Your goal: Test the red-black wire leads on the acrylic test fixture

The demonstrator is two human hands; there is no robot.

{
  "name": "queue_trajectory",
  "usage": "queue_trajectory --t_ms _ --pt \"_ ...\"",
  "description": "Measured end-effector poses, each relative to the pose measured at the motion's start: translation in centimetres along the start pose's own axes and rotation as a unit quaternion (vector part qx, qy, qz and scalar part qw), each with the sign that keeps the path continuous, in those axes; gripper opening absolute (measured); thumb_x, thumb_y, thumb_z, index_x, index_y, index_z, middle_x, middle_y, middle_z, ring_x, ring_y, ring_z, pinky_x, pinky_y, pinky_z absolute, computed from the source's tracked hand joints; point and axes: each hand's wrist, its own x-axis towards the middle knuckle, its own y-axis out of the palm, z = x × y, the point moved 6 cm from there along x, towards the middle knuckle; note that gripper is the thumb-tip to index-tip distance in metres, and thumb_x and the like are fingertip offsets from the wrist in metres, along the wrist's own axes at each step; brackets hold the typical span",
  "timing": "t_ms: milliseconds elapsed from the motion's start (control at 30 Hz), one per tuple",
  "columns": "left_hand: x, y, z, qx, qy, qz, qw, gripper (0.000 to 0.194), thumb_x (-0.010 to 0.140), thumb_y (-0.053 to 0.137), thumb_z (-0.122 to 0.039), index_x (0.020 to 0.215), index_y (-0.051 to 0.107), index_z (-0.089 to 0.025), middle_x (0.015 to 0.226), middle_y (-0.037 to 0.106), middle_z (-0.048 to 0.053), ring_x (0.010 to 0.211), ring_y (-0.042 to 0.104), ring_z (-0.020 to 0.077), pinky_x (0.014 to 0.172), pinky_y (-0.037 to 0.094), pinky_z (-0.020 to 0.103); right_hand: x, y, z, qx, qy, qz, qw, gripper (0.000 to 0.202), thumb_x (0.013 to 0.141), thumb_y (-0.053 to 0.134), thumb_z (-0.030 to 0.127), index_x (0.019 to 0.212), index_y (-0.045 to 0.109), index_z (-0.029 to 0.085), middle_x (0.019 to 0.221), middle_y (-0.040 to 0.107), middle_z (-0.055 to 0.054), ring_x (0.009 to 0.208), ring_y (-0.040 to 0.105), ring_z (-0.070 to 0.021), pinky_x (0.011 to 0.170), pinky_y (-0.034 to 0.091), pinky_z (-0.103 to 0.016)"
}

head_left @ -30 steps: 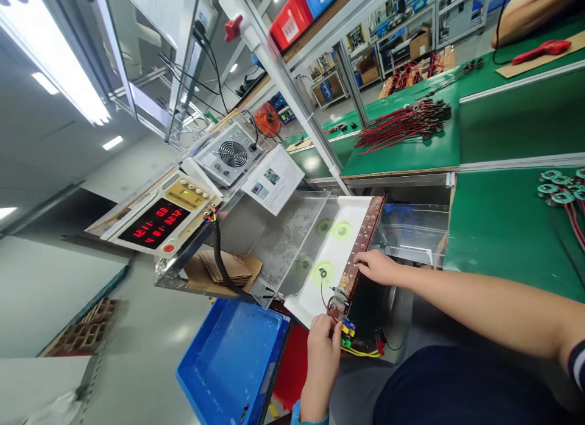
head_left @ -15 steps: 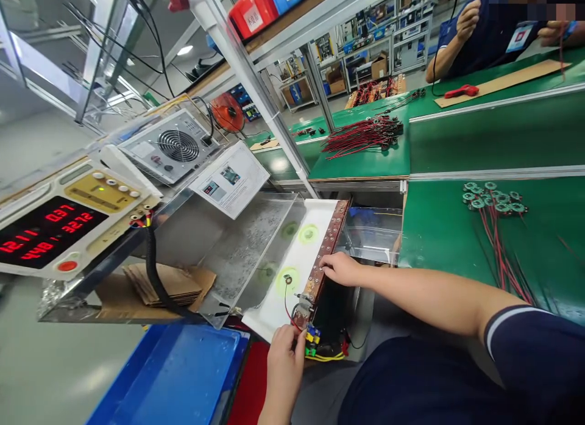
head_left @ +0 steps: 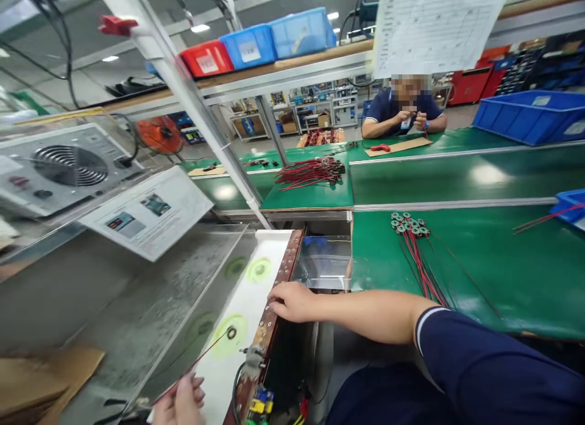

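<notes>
My left hand (head_left: 180, 402) is at the bottom left, its fingers closed on the thin red wires (head_left: 201, 357) of a small round part. That round part (head_left: 231, 333) lies on a yellow-green ring (head_left: 219, 344) on the white plate (head_left: 242, 297). My right hand (head_left: 292, 301) rests on the brown strip (head_left: 287, 260) with metal studs along the plate's right edge. Its fingers are curled against the strip, and whatever may be between them is hidden. A grey clamp-like piece (head_left: 253, 359) sits on the strip nearer to me, beside blue and yellow connectors (head_left: 261, 402).
Round parts with red wires (head_left: 411, 225) lie on the green table (head_left: 512, 260). Behind them is a wire pile (head_left: 311, 172). A person (head_left: 404, 111) sits across the bench. A grey instrument (head_left: 68, 163), a tilted sheet (head_left: 150, 211) and a metal post (head_left: 201, 108) stand left.
The view has turned right and shows more of the person opposite. My left hand has moved away from the connectors to the plate's left side, drawing the wires leftward. My right hand stays on the strip.
</notes>
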Motion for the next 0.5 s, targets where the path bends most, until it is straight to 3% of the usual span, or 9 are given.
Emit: queue_trajectory --t_ms 100,200,300,400,433,500 --pt "0.2 1.4 -0.5 0.130 0.070 0.043 0.988 0.061 0.066 0.038 -0.070 0.078 0.063 -0.015 0.082 0.067 0.011 0.079 0.060 0.0197 0.072 0.045 0.029 1.9 0.9 1.9 -0.031 -0.015 0.024 0.999 0.028 0.090 0.057 0.027 0.111 0.069 0.015 0.107 0.070 -0.010 0.102 0.064 -0.0210 0.089 0.047 -0.031" --pt "-0.6 2.3 -0.8 0.208 0.105 0.080 0.969 0.055 0.076 0.036 -0.066 0.075 0.062 -0.016 0.085 0.067 0.011 0.082 0.058 0.0188 0.077 0.040 0.027 5.4 3.7 4.0 -0.093 -0.029 0.112 0.989 0.029 0.088 0.059 0.026 0.112 0.069 0.013 0.109 0.069 -0.014 0.102 0.065 -0.0244 0.085 0.049 -0.034" --pt "-1.1 2.2 -0.7 0.229 0.085 0.090 0.966 0.055 0.079 0.034 -0.066 0.076 0.061 -0.018 0.088 0.067 0.010 0.084 0.058 0.0202 0.077 0.038 0.027 8.4 7.9 5.8 -0.183 -0.033 0.238 0.953 0.025 0.081 0.065 0.025 0.100 0.071 0.009 0.100 0.070 -0.017 0.093 0.068 -0.0273 0.073 0.053 -0.033" --pt "-0.2 1.8 0.4 0.247 0.053 0.106 0.962 0.055 0.078 0.033 -0.068 0.079 0.061 -0.021 0.090 0.067 0.009 0.091 0.059 0.0238 0.077 0.039 0.029 10.4 12.3 7.1 -0.232 -0.056 0.332 0.913 0.012 0.072 0.072 0.023 0.071 0.067 0.012 0.083 0.071 -0.014 0.081 0.069 -0.0271 0.063 0.054 -0.032" --pt "0.5 1.8 1.1 0.249 0.038 0.117 0.961 0.054 0.077 0.035 -0.069 0.081 0.062 -0.021 0.092 0.068 0.009 0.092 0.060 0.0249 0.077 0.040 0.029 10.9 13.7 7.2 -0.235 -0.061 0.347 0.906 0.014 0.070 0.072 0.022 0.063 0.063 0.014 0.077 0.070 -0.011 0.078 0.069 -0.0262 0.061 0.054 -0.031" --pt "2.3 2.2 2.4 0.226 0.010 0.145 0.963 0.051 0.074 0.042 -0.067 0.080 0.062 -0.021 0.092 0.068 0.008 0.093 0.061 0.0253 0.078 0.043 0.030 12.1 15.9 7.1 -0.193 -0.062 0.322 0.925 0.026 0.065 0.073 0.017 0.048 0.053 0.017 0.062 0.065 -0.005 0.067 0.067 -0.0247 0.054 0.053 -0.031"
